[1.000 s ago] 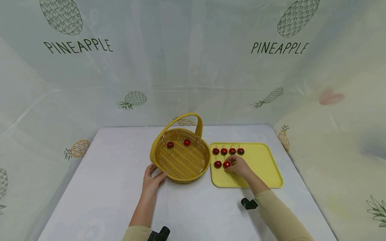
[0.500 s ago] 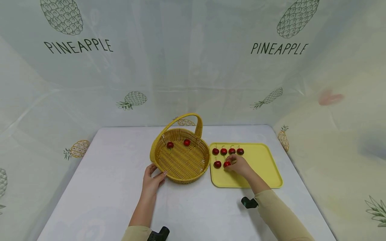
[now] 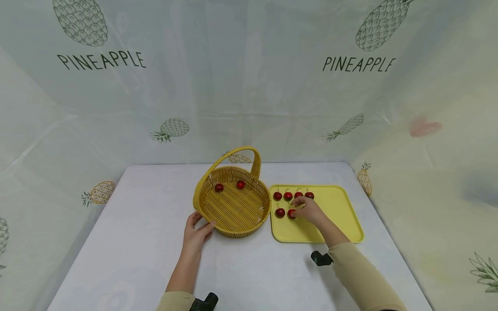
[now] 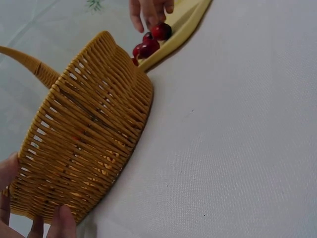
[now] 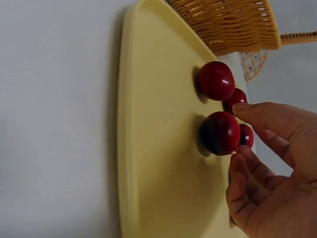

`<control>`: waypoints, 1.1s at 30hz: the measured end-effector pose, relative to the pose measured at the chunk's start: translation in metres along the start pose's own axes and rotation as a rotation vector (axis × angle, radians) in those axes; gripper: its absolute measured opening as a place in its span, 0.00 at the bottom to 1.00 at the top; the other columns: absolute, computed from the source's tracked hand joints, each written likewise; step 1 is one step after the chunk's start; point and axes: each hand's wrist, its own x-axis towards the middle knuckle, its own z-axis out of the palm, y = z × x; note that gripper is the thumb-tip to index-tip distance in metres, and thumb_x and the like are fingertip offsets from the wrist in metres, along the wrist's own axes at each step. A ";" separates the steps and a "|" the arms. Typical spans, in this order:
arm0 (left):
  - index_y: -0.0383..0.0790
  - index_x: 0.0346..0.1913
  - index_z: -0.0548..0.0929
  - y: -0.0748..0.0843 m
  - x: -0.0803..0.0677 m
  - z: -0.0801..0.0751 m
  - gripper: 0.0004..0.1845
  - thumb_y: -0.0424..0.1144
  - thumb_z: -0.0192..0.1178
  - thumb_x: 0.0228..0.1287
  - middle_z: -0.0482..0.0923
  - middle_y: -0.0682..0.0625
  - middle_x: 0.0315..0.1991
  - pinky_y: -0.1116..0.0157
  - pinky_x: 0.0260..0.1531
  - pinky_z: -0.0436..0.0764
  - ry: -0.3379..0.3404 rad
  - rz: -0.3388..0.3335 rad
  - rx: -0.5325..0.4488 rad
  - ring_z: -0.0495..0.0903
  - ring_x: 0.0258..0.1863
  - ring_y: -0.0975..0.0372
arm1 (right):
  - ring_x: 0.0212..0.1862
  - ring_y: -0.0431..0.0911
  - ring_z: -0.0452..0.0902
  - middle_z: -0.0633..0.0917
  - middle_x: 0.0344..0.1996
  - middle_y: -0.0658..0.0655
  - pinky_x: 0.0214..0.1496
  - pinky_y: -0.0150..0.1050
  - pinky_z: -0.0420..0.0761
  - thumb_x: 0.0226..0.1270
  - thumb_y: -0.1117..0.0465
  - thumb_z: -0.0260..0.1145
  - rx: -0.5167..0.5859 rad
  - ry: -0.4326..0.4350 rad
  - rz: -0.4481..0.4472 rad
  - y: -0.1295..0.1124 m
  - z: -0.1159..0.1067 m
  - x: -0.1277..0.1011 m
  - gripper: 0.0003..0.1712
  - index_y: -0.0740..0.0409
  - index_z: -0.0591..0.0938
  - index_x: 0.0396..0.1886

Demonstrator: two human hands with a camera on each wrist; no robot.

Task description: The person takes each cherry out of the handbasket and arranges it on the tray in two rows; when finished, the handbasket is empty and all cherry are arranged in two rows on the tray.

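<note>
A white table (image 3: 136, 242) stood in front of a pale backdrop printed with pineapples and the word PINEAPPLE.

At the left, the person's left hand (image 3: 196, 233) rested on the table against the near-left side of a round yellow wicker basket (image 3: 232, 203). Its fingers were loosely spread, the thumb and fingertips touching the woven wall; in the left wrist view, fingertips (image 4: 59, 223) pressed against the lower edge of the basket wall (image 4: 84, 144). The basket stood upright, its arched handle (image 3: 241, 155) rising at the far side. Two red cherries (image 3: 219, 187) lay inside it near the far rim, a little apart from each other.

Just to the right of the basket, almost touching it, lay a flat yellow tray (image 3: 334, 216). Along its far-left edge sat a row of four cherries (image 3: 277, 196). Nearer the person were two more: one cherry (image 3: 280, 212) lying free at the left, and beside it the cherry (image 3: 291, 213) at the right hand's fingertips.

The right hand (image 3: 307, 209) hovered low over the tray, its fingers narrowly curled towards that cherry. In the right wrist view the index fingertip (image 5: 247, 111) and another fingertip (image 5: 240, 163) sat on either side of this cherry (image 5: 220, 133), touching or nearly touching it; whether they truly pinched it could not be told. The cherry rested on the tray surface (image 5: 153, 148).
</note>
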 end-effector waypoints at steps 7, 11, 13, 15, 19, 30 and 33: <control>0.43 0.64 0.58 -0.005 0.004 -0.001 0.38 0.30 0.65 0.51 0.52 0.47 0.63 0.52 0.44 0.70 0.003 0.003 0.004 0.72 0.42 0.57 | 0.36 0.49 0.68 0.75 0.37 0.57 0.35 0.38 0.70 0.42 0.65 0.74 0.014 0.001 0.006 0.006 0.008 -0.001 0.20 0.57 0.79 0.38; 0.43 0.64 0.57 -0.001 0.001 0.000 0.38 0.29 0.64 0.51 0.52 0.47 0.63 0.51 0.45 0.70 -0.001 -0.004 0.001 0.71 0.43 0.56 | 0.35 0.48 0.69 0.76 0.36 0.56 0.34 0.38 0.70 0.42 0.66 0.74 0.017 0.007 0.020 0.007 0.011 -0.003 0.20 0.57 0.79 0.38; 0.42 0.64 0.57 0.003 -0.003 0.001 0.38 0.28 0.64 0.52 0.52 0.46 0.63 0.50 0.45 0.69 -0.004 -0.005 -0.001 0.71 0.43 0.55 | 0.35 0.48 0.69 0.77 0.35 0.57 0.33 0.38 0.71 0.42 0.67 0.74 0.025 0.009 0.021 0.007 0.012 -0.004 0.19 0.58 0.79 0.38; 0.41 0.64 0.57 0.007 -0.007 0.003 0.37 0.28 0.64 0.52 0.51 0.46 0.63 0.50 0.46 0.69 -0.007 -0.004 -0.001 0.72 0.43 0.55 | 0.35 0.48 0.69 0.77 0.35 0.57 0.33 0.38 0.71 0.42 0.67 0.74 0.024 0.010 0.013 0.007 0.012 -0.005 0.20 0.59 0.79 0.38; 0.40 0.63 0.57 0.013 -0.013 0.005 0.37 0.28 0.63 0.52 0.51 0.45 0.63 0.50 0.47 0.68 -0.009 0.000 0.004 0.72 0.42 0.56 | 0.35 0.48 0.69 0.77 0.34 0.56 0.34 0.38 0.70 0.42 0.65 0.74 0.028 0.015 0.019 0.007 0.013 -0.005 0.20 0.58 0.79 0.38; 0.42 0.63 0.58 0.006 -0.006 0.002 0.37 0.28 0.64 0.52 0.52 0.46 0.63 0.50 0.46 0.69 0.001 0.001 0.000 0.72 0.41 0.57 | 0.34 0.48 0.69 0.76 0.34 0.55 0.33 0.37 0.70 0.42 0.64 0.75 0.047 0.023 0.036 0.008 0.016 -0.002 0.20 0.57 0.79 0.38; 0.44 0.63 0.58 -0.002 -0.001 0.001 0.37 0.30 0.65 0.51 0.53 0.47 0.62 0.51 0.45 0.70 0.008 0.006 0.005 0.72 0.41 0.58 | 0.35 0.48 0.69 0.76 0.34 0.56 0.33 0.37 0.70 0.42 0.63 0.75 0.036 0.020 0.029 0.008 0.015 -0.003 0.20 0.57 0.79 0.38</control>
